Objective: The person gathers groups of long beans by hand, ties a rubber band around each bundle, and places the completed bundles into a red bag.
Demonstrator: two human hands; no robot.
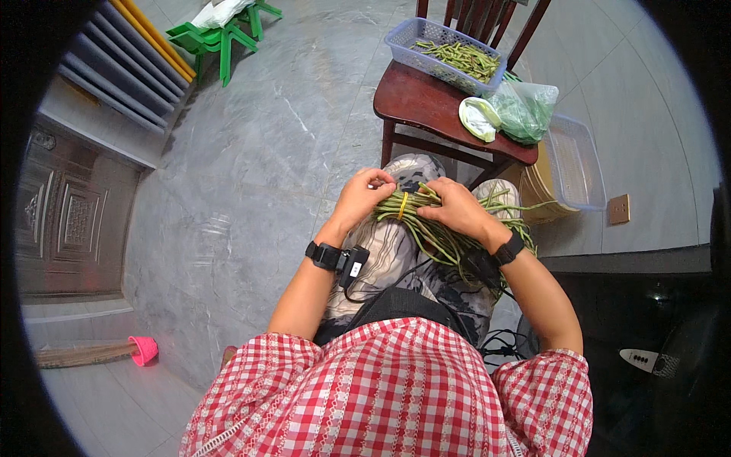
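A bundle of yardlong beans (pixel 420 220) lies across my lap, bound near its left end by a yellow band (pixel 403 205). My left hand (pixel 365 194) is at that left end, thumb and fingers curled together on the bean tips; what sits between the fingertips is too small to make out. To the right of the band, my right hand (pixel 457 208) grips the bundle from above, thumb towards me. The loose ends of the beans spread past my right wrist over my right knee, partly hidden by the wrist device.
Ahead stands a red-brown wooden chair (pixel 417 94) bearing a purple plastic basket (pixel 445 64) of cut bean pieces (pixel 462 59), a plastic bag (pixel 525 111) with green contents and a white-green item (pixel 480 119). At right, a clear plastic basket (pixel 577 163) tops a tan bucket (pixel 539 194).
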